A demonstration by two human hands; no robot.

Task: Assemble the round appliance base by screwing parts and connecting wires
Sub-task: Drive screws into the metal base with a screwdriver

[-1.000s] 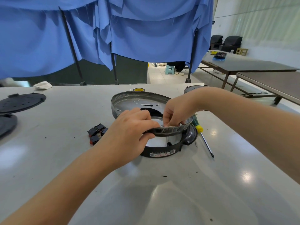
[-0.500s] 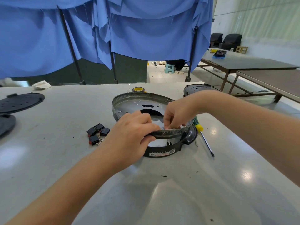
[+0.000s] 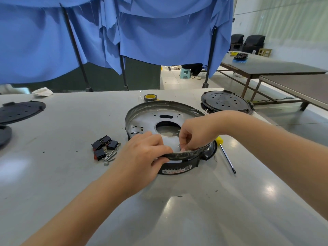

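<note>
On the grey table (image 3: 53,174), left hand (image 3: 140,155) grips the pan (image 3: 147,118) rim; right hand (image 3: 195,134) pinches a small part at its near edge, centre frame.

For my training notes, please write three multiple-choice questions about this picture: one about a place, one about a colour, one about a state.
1. Where does the screwdriver lie?
A. right of the round appliance base
B. left of it
C. inside it

2. What colour is the screwdriver's handle?
A. red
B. yellow
C. blue

3. What is the left hand doing?
A. resting flat on the table
B. holding the screwdriver
C. gripping the rim of the metal plate

Answers:
1 A, it lies on the table at the base's right.
2 B, the handle is yellow.
3 C, the thumb and fingers curl over the near rim.
</note>
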